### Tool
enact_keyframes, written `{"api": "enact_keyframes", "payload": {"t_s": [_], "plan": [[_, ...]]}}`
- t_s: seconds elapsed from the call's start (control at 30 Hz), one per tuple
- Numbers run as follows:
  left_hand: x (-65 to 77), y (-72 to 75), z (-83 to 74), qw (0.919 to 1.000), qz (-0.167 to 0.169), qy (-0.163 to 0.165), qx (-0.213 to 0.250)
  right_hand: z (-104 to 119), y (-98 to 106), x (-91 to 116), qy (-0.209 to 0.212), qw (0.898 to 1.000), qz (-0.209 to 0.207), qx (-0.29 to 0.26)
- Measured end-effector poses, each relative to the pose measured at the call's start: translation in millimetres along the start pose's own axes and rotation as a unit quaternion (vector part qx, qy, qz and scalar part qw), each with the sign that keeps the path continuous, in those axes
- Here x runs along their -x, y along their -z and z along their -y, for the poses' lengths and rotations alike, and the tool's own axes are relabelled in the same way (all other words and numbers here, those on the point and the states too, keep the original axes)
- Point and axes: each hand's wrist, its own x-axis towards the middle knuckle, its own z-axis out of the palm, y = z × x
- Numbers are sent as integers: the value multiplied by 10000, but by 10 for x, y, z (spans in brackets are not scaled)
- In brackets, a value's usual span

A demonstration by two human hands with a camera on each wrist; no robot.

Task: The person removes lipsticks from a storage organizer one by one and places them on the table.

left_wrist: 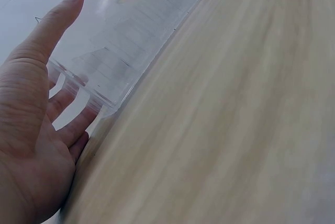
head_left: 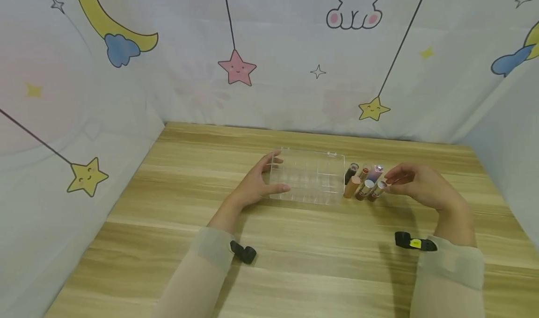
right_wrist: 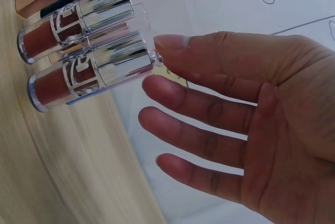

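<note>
A clear plastic box [head_left: 307, 195] with inner dividers lies on the table. My left hand [head_left: 254, 184] is at its left end, thumb extended along the near side and fingers by the far corner. In the left wrist view, those fingers show partly through the clear wall. Right of the box, several lipstick and lip gloss tubes stand upright close together, among them a gold tube [head_left: 352, 187], a dark one [head_left: 350, 173] and a pink-purple one [head_left: 375, 172]. My right hand [head_left: 425, 187] has its fingers loosely bent, fingertips beside the silver cap of the nearest lip gloss tube [right_wrist: 120, 59].
The wood-grain table [head_left: 294, 262] runs toward the front. White fabric [head_left: 286, 103] printed with stars, moons and a bear surrounds it at the back and sides. A black wrist camera [head_left: 243, 252] sits on the left sleeve, and another [head_left: 414, 242] on the right.
</note>
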Motion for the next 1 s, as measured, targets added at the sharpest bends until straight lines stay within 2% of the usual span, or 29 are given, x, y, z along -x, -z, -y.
{"api": "enact_keyframes", "payload": {"t_s": [0.37, 0.7, 1.0], "plan": [[-50, -5, 11, 10000, 20, -16, 13, -29, 61, 28, 68, 9991, -397, 104], [-116, 10, 80, 9999, 10, -81, -89, -50, 51, -11, -105, 9977, -657, 107], [-91, 25, 89, 10000, 47, -56, 41, -95, -11, -89, -332, 9935, -1087, -113]]}}
